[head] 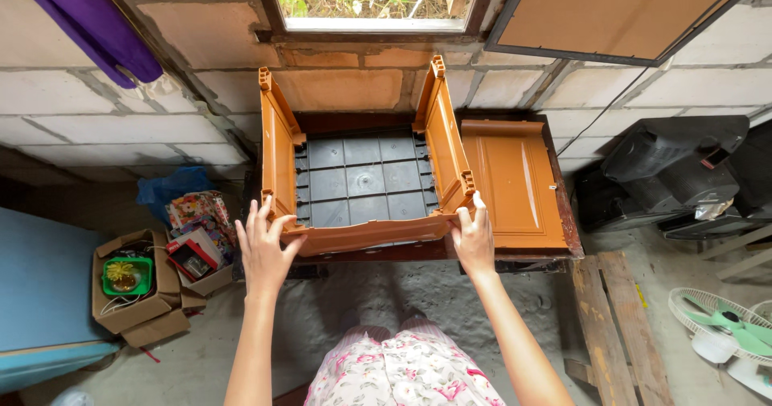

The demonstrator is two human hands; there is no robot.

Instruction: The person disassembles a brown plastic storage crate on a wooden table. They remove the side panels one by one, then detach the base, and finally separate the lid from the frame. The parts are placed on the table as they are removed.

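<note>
Kneeling on the concrete floor, I have both arms stretched out to the brown plastic cabinet frame lying on the low dark table against the block wall. My left hand is flat and loose at the near left corner, fingers spread and only brushing the side panel, gripping nothing. My right hand is curled over the near right corner, fingers pressed together around the top of the right side panel. To seat these panels well, I judge I should bring the left palm fully onto its side panel, hold both walls upright and square to the black ribbed base, and press evenly so no corner peg twists. Just beyond the right wall lies a loose brown door panel, flat on the table. Farther off, the window stands open above.
</note>
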